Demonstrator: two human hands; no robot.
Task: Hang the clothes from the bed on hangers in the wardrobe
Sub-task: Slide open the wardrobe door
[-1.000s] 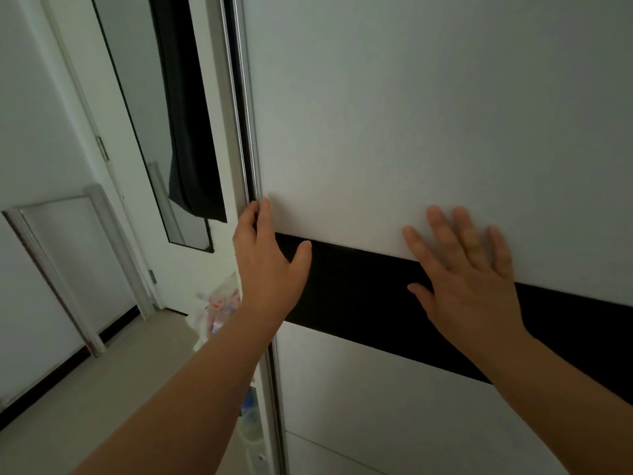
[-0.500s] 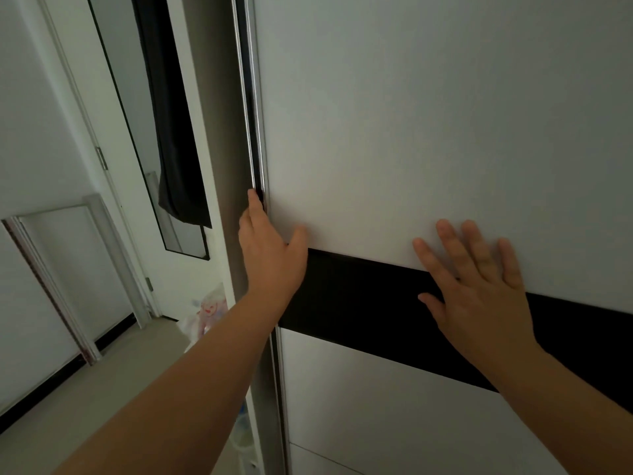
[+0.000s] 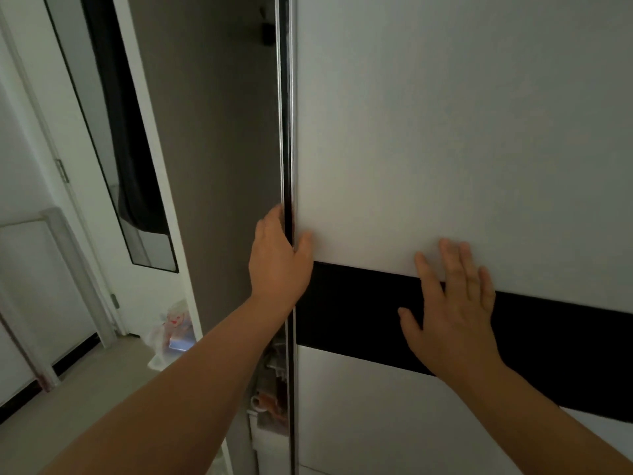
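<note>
My left hand [image 3: 277, 258] gripped the left edge of the sliding wardrobe door [image 3: 445, 132] at centre frame, fingers hooked round behind the metal trim, thumb lying on the white front. My right hand [image 3: 452, 313] lay flat on the same door to the lower right, fingers straight and spread across the black band [image 3: 565, 344], holding nothing. A narrow gap stood open left of the door, with the wardrobe's grey side panel [image 3: 212, 149] beyond it. Low in that gap I saw what may have been stored items [image 3: 270, 399], too dim to name. At upper left, a wall mirror [image 3: 113, 132] reflected dark fabric; a plastic bag [image 3: 171, 334] sat on the floor below.
</note>
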